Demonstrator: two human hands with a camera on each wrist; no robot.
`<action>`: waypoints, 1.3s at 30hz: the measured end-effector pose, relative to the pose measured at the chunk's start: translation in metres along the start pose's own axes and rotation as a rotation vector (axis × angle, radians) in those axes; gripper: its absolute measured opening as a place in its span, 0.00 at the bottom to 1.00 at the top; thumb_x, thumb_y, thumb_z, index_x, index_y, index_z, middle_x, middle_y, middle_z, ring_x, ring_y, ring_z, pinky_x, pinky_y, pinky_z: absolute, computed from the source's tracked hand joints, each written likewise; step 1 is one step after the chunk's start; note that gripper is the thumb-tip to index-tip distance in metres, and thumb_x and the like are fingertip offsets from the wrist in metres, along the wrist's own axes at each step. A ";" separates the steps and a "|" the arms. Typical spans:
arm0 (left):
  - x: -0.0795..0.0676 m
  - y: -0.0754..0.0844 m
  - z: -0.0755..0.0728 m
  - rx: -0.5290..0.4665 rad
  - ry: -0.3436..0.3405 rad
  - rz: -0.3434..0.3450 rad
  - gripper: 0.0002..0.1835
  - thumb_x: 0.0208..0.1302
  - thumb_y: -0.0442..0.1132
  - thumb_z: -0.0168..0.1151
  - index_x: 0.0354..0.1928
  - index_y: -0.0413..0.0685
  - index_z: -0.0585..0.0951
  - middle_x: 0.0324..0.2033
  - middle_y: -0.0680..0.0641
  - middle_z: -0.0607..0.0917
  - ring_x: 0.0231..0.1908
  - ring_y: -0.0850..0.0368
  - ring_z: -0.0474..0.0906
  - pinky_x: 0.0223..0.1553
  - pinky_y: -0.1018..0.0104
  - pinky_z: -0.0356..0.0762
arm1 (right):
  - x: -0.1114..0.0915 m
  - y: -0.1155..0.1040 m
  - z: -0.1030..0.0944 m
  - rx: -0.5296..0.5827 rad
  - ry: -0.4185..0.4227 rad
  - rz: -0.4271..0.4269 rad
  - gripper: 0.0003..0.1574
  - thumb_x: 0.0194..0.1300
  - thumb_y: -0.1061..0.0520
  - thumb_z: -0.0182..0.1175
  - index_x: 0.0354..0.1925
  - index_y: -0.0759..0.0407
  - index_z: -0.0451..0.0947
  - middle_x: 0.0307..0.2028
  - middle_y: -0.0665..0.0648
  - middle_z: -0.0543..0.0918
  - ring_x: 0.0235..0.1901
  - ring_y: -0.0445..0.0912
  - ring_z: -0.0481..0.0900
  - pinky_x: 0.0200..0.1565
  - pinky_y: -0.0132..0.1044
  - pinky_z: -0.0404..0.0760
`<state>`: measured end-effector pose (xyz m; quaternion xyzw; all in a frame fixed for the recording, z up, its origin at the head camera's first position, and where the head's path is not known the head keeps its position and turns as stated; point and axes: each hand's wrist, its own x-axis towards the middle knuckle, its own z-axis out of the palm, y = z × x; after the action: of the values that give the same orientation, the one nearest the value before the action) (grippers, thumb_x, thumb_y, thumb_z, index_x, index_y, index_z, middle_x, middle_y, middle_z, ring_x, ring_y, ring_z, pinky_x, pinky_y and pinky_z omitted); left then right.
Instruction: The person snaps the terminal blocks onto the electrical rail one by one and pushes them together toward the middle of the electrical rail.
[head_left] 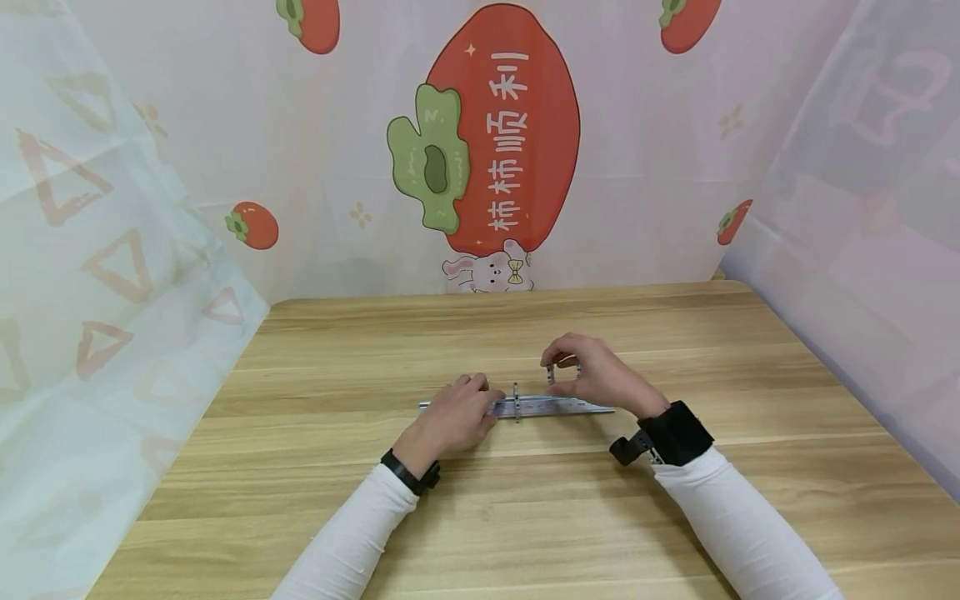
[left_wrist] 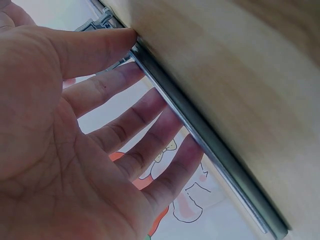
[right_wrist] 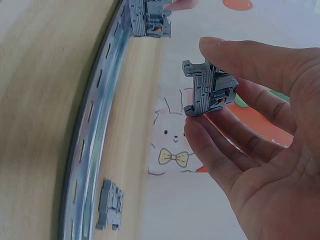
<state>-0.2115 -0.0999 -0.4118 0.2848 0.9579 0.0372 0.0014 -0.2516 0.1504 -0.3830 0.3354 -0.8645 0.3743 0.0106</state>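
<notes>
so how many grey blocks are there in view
3: one grey block on the metal rail, a second block held in the right hand, and a third block lying on the table beside the rail. Others may be hidden.

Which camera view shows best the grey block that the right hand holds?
The right wrist view: the grey block appears large there, with its ridges clear, pinched by the right hand. The head view shows it only small, nearly edge-on. In the left wrist view, I cannot surely make it out.
</notes>
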 end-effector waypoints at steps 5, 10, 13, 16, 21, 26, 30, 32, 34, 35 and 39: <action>0.000 0.000 0.000 -0.004 0.000 0.001 0.20 0.65 0.48 0.54 0.59 0.57 0.74 0.46 0.52 0.72 0.44 0.57 0.66 0.40 0.62 0.69 | 0.000 -0.001 0.004 0.017 0.001 -0.010 0.22 0.46 0.59 0.71 0.40 0.50 0.74 0.40 0.56 0.77 0.43 0.45 0.76 0.48 0.42 0.73; 0.001 0.000 -0.001 0.000 0.003 0.008 0.20 0.65 0.49 0.54 0.59 0.57 0.74 0.46 0.52 0.72 0.44 0.57 0.67 0.39 0.62 0.69 | 0.001 -0.002 0.007 0.025 0.011 -0.016 0.22 0.45 0.60 0.71 0.40 0.51 0.74 0.40 0.55 0.76 0.43 0.45 0.76 0.48 0.41 0.73; 0.001 0.000 -0.001 -0.001 0.005 0.011 0.20 0.65 0.49 0.54 0.58 0.56 0.75 0.45 0.51 0.72 0.44 0.57 0.67 0.39 0.62 0.69 | 0.001 -0.001 0.010 0.041 0.017 -0.023 0.23 0.45 0.61 0.70 0.40 0.51 0.74 0.40 0.55 0.76 0.43 0.45 0.76 0.48 0.41 0.73; 0.001 0.000 -0.001 -0.003 0.003 0.011 0.20 0.65 0.49 0.54 0.58 0.56 0.75 0.45 0.52 0.72 0.44 0.57 0.67 0.39 0.62 0.69 | 0.002 -0.001 0.013 0.061 0.019 -0.032 0.22 0.46 0.62 0.70 0.40 0.52 0.74 0.41 0.57 0.76 0.43 0.45 0.76 0.48 0.41 0.73; 0.002 0.000 0.001 -0.004 0.004 0.008 0.20 0.65 0.49 0.54 0.58 0.57 0.75 0.45 0.52 0.71 0.43 0.57 0.66 0.39 0.62 0.69 | 0.002 -0.002 0.019 0.102 0.021 -0.066 0.23 0.46 0.63 0.70 0.41 0.54 0.74 0.42 0.60 0.76 0.44 0.47 0.76 0.48 0.42 0.73; 0.002 -0.001 0.001 -0.006 0.010 0.011 0.20 0.65 0.48 0.54 0.58 0.57 0.75 0.45 0.52 0.71 0.43 0.57 0.66 0.39 0.63 0.68 | 0.003 -0.002 0.024 0.142 0.024 -0.077 0.24 0.45 0.64 0.70 0.42 0.54 0.73 0.41 0.56 0.76 0.44 0.49 0.77 0.48 0.43 0.73; 0.002 -0.001 0.001 -0.006 0.011 0.010 0.20 0.65 0.48 0.54 0.58 0.57 0.75 0.45 0.52 0.71 0.42 0.57 0.66 0.38 0.62 0.68 | 0.003 -0.002 0.028 0.180 0.015 -0.045 0.27 0.45 0.63 0.70 0.43 0.55 0.71 0.42 0.55 0.75 0.46 0.51 0.77 0.48 0.44 0.73; 0.001 -0.002 0.001 -0.004 0.011 0.009 0.20 0.65 0.49 0.54 0.58 0.57 0.75 0.45 0.52 0.71 0.43 0.57 0.66 0.38 0.62 0.69 | 0.004 -0.002 0.030 0.190 0.007 -0.023 0.30 0.45 0.63 0.70 0.47 0.56 0.69 0.44 0.57 0.75 0.47 0.51 0.76 0.49 0.44 0.72; 0.001 -0.002 0.001 -0.005 0.011 0.009 0.20 0.65 0.49 0.54 0.58 0.57 0.75 0.46 0.51 0.72 0.43 0.56 0.66 0.39 0.62 0.69 | 0.004 -0.003 0.031 0.181 -0.004 0.003 0.34 0.46 0.61 0.70 0.52 0.56 0.68 0.47 0.59 0.75 0.49 0.49 0.75 0.50 0.43 0.72; 0.001 -0.001 0.001 -0.005 0.011 0.010 0.20 0.65 0.49 0.54 0.58 0.57 0.75 0.46 0.51 0.72 0.44 0.56 0.67 0.39 0.61 0.69 | 0.004 -0.003 0.032 0.175 -0.011 0.016 0.36 0.46 0.60 0.70 0.54 0.56 0.67 0.48 0.61 0.75 0.49 0.49 0.75 0.50 0.42 0.71; 0.000 -0.001 0.000 -0.004 0.012 0.010 0.20 0.65 0.49 0.54 0.58 0.57 0.75 0.46 0.51 0.72 0.44 0.56 0.67 0.39 0.61 0.69 | 0.003 -0.004 0.033 0.160 -0.040 0.066 0.40 0.48 0.59 0.69 0.60 0.57 0.66 0.52 0.60 0.75 0.51 0.49 0.74 0.51 0.40 0.71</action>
<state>-0.2123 -0.1005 -0.4124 0.2895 0.9563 0.0410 -0.0036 -0.2439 0.1248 -0.4035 0.3139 -0.8424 0.4357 -0.0457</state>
